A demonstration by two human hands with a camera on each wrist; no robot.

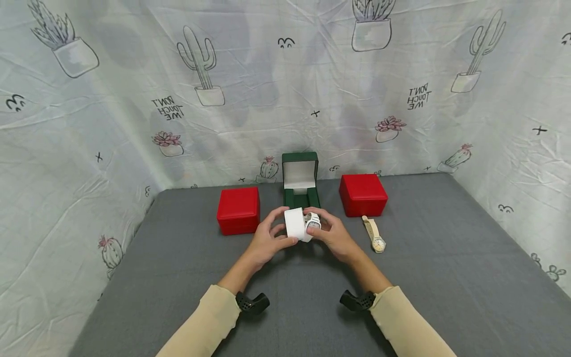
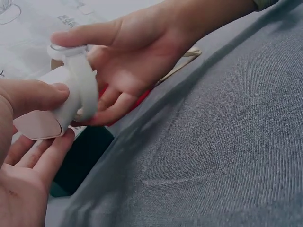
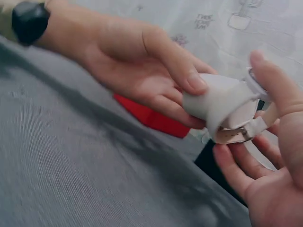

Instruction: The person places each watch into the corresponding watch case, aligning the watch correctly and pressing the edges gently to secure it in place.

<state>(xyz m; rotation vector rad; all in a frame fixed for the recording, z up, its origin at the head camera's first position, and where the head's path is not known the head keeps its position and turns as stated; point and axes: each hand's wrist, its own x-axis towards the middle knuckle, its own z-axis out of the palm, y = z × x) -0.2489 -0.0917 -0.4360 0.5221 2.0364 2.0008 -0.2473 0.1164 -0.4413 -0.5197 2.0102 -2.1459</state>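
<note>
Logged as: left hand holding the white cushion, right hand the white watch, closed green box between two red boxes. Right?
Not quite: the green box is open, as the head view shows. The rest holds: the left hand grips the white cushion, the right hand the white watch.

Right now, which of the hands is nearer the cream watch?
Right. The right hand, gripping the white watch, is left of the cream watch; the left hand is farther left, holding the white cushion.
</note>
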